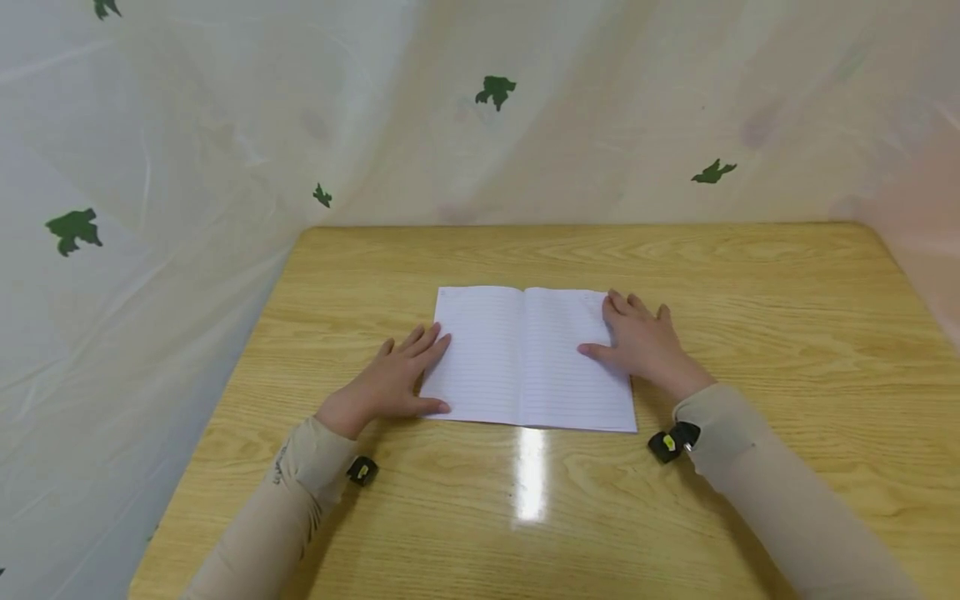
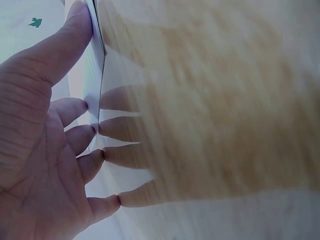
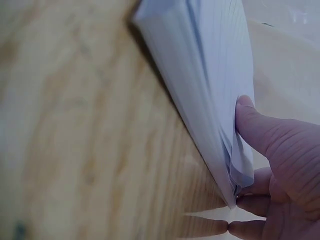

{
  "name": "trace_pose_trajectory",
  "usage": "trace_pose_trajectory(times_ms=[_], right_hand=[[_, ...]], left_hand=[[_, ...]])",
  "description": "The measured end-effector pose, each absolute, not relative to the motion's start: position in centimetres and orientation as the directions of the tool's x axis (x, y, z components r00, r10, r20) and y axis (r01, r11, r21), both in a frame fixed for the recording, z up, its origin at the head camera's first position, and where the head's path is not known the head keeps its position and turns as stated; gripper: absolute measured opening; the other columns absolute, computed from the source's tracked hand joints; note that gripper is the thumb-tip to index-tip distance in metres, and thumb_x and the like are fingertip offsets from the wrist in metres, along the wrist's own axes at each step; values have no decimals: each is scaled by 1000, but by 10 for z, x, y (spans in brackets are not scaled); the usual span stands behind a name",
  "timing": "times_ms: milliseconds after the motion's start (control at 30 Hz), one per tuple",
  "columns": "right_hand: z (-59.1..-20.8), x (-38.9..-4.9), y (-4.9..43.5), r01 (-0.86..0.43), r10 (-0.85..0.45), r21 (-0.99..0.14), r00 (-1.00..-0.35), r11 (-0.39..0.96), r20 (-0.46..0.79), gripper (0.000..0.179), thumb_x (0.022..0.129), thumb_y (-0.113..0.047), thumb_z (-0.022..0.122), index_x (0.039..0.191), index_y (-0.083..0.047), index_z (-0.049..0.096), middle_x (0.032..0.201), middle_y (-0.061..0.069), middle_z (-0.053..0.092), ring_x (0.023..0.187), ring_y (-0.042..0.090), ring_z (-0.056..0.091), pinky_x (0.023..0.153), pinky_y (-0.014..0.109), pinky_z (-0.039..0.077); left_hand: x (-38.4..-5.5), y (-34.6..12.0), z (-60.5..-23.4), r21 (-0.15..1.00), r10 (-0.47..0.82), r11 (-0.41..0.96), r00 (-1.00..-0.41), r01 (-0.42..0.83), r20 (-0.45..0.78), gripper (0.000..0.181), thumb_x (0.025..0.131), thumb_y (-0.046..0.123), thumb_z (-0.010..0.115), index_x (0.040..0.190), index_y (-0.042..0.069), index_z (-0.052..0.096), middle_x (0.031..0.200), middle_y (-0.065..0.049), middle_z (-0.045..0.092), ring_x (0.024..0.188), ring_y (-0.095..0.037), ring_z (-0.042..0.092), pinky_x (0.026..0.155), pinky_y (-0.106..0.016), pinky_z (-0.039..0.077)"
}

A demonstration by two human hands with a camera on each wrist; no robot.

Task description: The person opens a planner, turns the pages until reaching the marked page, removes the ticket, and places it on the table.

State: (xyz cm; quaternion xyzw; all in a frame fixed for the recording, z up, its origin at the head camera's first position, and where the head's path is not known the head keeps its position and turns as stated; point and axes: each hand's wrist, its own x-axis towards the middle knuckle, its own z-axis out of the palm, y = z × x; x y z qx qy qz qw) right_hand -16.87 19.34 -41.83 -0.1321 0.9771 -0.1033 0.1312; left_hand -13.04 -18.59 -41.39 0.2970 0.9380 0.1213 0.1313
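An open lined notebook (image 1: 487, 358) lies flat on the wooden table, its fold running up the middle and its visible pages bearing only ruled lines. My left hand (image 1: 390, 385) rests at its left edge with fingers spread, the thumb and index fingertip on the page. At the right edge, my right hand (image 1: 651, 346) lays its thumb across the page, while its index finger reaches the top right corner and the other fingers spread toward the table. In the right wrist view, the page stack (image 3: 185, 85) shows thick, with some sheets bulging beside the thumb.
The glossy wooden table (image 1: 787, 333) reflects a bright light strip in front of the notebook. Behind and to the left hangs a pale sheet (image 1: 405, 100) with green bird-like shapes. Small black devices (image 1: 363, 471) are strapped near both wrists, over beige sleeves (image 1: 787, 492).
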Motion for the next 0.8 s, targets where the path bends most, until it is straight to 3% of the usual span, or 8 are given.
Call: trace_pose_trajectory(times_ms=[267,433,567,667,800], right_hand=[[-417,-164,189,-311,-346,-184,-915,932,-208,76,98,-51,49,152,-4,29,158,22,19,143,47,17,105,74,6],[-418,-161,184,-363,-385,-161,-913,918,-133,54,101,-34,50,147,-6,44,153,22,32,140,47,25,106,73,9],[-419,-157,178,-356,-373,-214,-926,910,-47,44,102,-24,50,140,-3,52,144,22,46,135,46,37,106,72,11],[-418,-153,172,-331,-333,-288,-942,899,44,42,102,-21,49,137,1,54,126,24,61,120,46,52,105,69,20],[-417,-148,166,-275,-255,-456,-961,847,106,46,101,-21,50,142,1,48,89,25,68,84,42,60,86,57,41]], left_hand=[[-130,-186,-412,306,584,798,-791,518,-184,100,82,56,71,155,9,23,161,-15,14,146,-41,12,107,-71,14],[-130,-186,-413,309,581,800,-790,513,-193,101,82,57,70,156,10,21,162,-14,12,147,-39,9,108,-71,12],[-130,-186,-413,318,579,801,-791,507,-196,101,81,58,70,156,11,21,162,-13,11,147,-38,8,108,-70,12],[-131,-186,-413,317,578,803,-790,505,-204,101,82,59,69,156,12,20,162,-12,10,147,-37,7,108,-70,11],[-132,-186,-414,314,579,803,-789,506,-206,101,82,60,68,157,12,20,162,-11,9,147,-37,7,109,-69,11]])
